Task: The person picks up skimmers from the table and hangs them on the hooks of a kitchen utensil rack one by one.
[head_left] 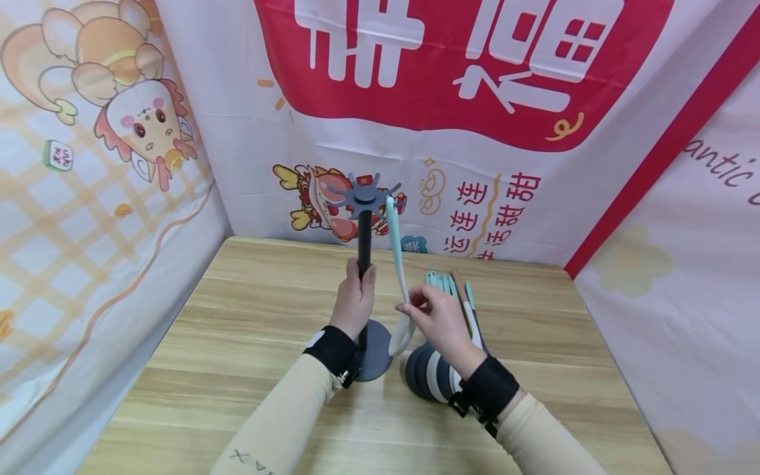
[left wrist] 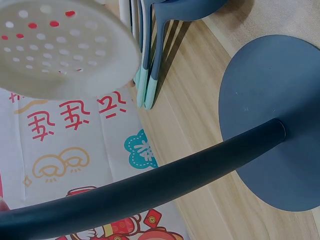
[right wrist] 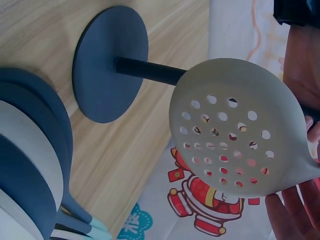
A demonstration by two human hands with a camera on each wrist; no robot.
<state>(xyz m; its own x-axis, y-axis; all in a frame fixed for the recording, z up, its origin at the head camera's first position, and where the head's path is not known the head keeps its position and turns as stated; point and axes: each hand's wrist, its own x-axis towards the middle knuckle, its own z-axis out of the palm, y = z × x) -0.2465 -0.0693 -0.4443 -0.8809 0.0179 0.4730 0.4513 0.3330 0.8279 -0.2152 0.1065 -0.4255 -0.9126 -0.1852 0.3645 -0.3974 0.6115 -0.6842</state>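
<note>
My left hand grips the dark pole of an upright utensil stand, whose round base rests on the table. Several hooks ring the top of the stand. A pale skimmer with a perforated head and a turquoise handle hangs head-down beside the pole. The fingers of my right hand pinch it at the neck, just above the head. Its handle end is at a hook on the right side; whether it is on the hook, I cannot tell.
To the right of the stand, a nested stack of dark and pale kitchen utensils lies on the wooden table, handles pointing toward the back. Printed cloth hangs behind the table and along both sides.
</note>
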